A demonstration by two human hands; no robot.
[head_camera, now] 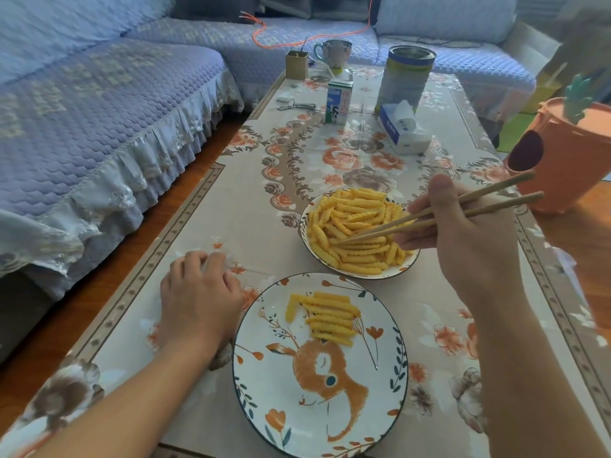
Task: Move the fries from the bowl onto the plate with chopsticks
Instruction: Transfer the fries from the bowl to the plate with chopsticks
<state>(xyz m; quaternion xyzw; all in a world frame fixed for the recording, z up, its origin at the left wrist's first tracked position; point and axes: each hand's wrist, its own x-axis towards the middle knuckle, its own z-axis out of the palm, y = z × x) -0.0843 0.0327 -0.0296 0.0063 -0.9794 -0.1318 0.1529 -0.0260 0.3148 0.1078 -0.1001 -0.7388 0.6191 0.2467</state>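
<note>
A white bowl (305, 241) heaped with crinkle-cut fries (353, 226) sits mid-table. In front of it lies a white plate (373, 391) painted with an orange deer, and several fries (325, 317) lie stacked on its upper part. My right hand (469, 246) grips wooden chopsticks (439, 213), whose tips rest among the fries in the bowl near its middle. Whether the tips pinch a fry I cannot tell. My left hand (201, 299) lies flat on the tablecloth just left of the plate, fingers loosely curled, holding nothing.
A milk carton (338, 102), tissue pack (401, 130), tall tin (405, 79), mug (334, 52) and small brown holder (297, 63) stand at the far end. An orange pineapple-shaped bin (562, 160) is at the right edge. A blue-covered sofa (99, 127) runs along the left.
</note>
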